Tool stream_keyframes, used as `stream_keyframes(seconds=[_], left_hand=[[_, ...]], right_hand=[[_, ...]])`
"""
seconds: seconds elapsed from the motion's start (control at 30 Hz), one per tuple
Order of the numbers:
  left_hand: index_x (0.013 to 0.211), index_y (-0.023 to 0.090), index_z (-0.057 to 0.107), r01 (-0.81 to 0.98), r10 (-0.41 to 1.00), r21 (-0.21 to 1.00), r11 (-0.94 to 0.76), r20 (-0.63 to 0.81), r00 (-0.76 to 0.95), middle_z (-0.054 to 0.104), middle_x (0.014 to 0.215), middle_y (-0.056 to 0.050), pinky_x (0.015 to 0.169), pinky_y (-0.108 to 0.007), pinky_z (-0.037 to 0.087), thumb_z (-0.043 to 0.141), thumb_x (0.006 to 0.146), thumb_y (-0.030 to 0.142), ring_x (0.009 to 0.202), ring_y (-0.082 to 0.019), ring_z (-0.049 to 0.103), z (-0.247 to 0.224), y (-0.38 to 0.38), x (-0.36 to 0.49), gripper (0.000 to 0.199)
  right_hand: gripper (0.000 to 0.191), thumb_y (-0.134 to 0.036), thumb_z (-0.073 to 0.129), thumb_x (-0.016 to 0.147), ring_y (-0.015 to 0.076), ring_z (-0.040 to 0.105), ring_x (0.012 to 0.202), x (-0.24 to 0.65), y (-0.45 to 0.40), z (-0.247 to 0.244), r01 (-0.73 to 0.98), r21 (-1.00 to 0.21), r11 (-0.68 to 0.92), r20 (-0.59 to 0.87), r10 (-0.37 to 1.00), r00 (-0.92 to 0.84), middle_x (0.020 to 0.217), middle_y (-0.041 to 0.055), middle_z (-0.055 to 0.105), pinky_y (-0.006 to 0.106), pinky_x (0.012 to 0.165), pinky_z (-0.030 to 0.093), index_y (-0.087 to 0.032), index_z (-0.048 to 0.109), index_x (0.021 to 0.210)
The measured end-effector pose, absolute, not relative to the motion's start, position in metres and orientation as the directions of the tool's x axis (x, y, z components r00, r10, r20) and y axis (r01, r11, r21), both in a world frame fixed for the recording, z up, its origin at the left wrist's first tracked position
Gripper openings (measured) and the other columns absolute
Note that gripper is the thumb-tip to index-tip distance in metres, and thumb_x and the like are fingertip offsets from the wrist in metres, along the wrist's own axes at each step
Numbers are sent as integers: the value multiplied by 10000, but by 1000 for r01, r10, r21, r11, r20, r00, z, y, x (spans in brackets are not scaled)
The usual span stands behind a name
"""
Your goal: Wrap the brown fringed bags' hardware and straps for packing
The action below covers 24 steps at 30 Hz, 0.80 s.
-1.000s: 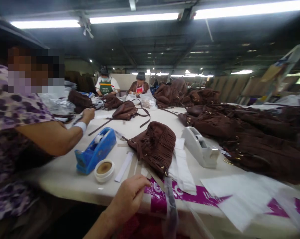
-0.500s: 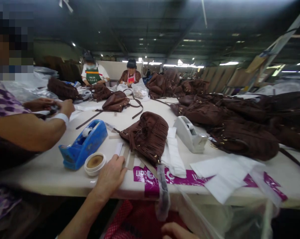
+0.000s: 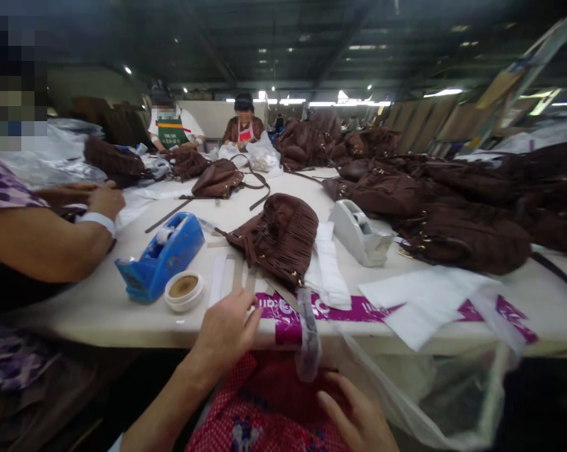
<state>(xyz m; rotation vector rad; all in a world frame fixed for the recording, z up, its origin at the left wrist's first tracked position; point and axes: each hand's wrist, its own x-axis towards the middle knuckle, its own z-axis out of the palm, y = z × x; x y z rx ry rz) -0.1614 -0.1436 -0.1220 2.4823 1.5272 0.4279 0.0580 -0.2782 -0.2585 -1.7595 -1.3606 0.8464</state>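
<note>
My left hand (image 3: 230, 323) is at the table's front edge, by the lower ends of several beige and white strips (image 3: 237, 274). Its fingers are bent, thumb close to the forefinger; what lies between them, if anything, is hidden. Just beyond it a brown fringed handbag (image 3: 283, 238) rests on the table. A plastic-wrapped strip (image 3: 307, 333) hangs from the bag over the edge. Below the edge, my right hand (image 3: 353, 408) is open in front of my red checked clothing (image 3: 245, 417), fingers apart, near the strip's lower end.
A blue tape dispenser (image 3: 163, 257) and a round white tub (image 3: 184, 290) stand left; a grey tape dispenser (image 3: 361, 232) stands right. White sheets (image 3: 424, 301) overlap purple tape (image 3: 287, 329). Brown bags (image 3: 462, 238) are heaped right. A co-worker's arm (image 3: 52, 242) reaches in at left.
My left hand has moved right along the table edge, off the strips' left side. My right hand has come further into view, up near the hanging strip. The view has tilted slightly down.
</note>
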Motion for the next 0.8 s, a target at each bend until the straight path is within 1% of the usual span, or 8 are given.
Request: stream_keyframes(seconds=[0.1, 0.23, 0.33, 0.43, 0.5, 0.6, 0.7, 0.8], left_hand=[[790, 185, 572, 709, 815, 438, -553, 107, 569, 606, 847, -41, 712, -308, 462, 443, 926, 206, 783, -182, 582, -133, -163, -155, 189], [894, 178, 616, 577, 709, 473, -666, 161, 687, 628, 890, -59, 722, -320, 491, 418, 929, 158, 811, -188, 587, -141, -175, -149, 202], [1153, 192, 599, 390, 487, 343, -855, 272, 830, 628, 1190, -103, 937, -406, 467, 411, 946, 150, 1091, -236, 558, -140, -177, -143, 283], [1357, 231, 477, 215, 254, 156, -964, 302, 919, 488, 1438, -84, 1140, -496, 265, 451, 960, 201, 1359, -270, 347, -135, -176, -130, 398], [1365, 243, 477, 216, 231, 83, -973, 351, 907, 521, 1396, -80, 1158, -493, 220, 445, 969, 212, 1345, -261, 357, -130, -173, -119, 399], [1293, 251, 552, 273, 254, 14, -962, 412, 875, 576, 1287, -92, 1113, -481, 273, 456, 967, 221, 1230, -263, 449, -123, -164, -100, 341], [1074, 199, 654, 186, 169, -32, -982, 291, 942, 657, 1117, -81, 1071, -456, 319, 483, 961, 230, 1102, -245, 534, -125, -148, -84, 207], [899, 169, 662, 162, 163, 23, -987, 204, 965, 697, 913, -53, 980, -395, 396, 502, 956, 226, 922, -201, 603, -134, -132, -77, 178]], right_hand=[[473, -435, 646, 778, 300, 626, 1108, 48, -263, -259, 393, -906, -159, -67, 969, 239, 1188, 138, 687, 381, 993, 462, -155, 671, 1158], [390, -450, 651, 815, 305, 631, 1032, 28, -248, -243, 113, -986, -121, -103, 982, 157, 1025, 109, 730, 415, 977, 446, -132, 711, 1034], [330, -439, 687, 817, 248, 652, 940, 26, -254, -218, -208, -964, -168, -173, 985, 5, 935, 57, 736, 362, 907, 470, -149, 717, 970], [296, -425, 714, 814, 159, 667, 725, 35, -268, -192, -490, -830, -267, -233, 964, -131, 792, 34, 735, 275, 738, 502, -148, 708, 916], [286, -410, 722, 814, 119, 644, 589, 43, -276, -180, -566, -761, -315, -268, 949, -168, 678, 35, 720, 222, 620, 485, -127, 692, 836], [287, -383, 746, 797, 112, 633, 511, 47, -284, -171, -602, -717, -353, -313, 934, -175, 595, 33, 695, 201, 547, 470, -112, 655, 778], [321, -426, 718, 819, 154, 666, 531, 44, -288, -169, -678, -641, -359, -330, 927, -178, 575, 27, 685, 280, 609, 528, -125, 617, 776], [334, -459, 673, 853, 175, 693, 616, 41, -291, -167, -770, -563, -301, -285, 945, -161, 629, 25, 703, 377, 752, 546, -127, 642, 858]])
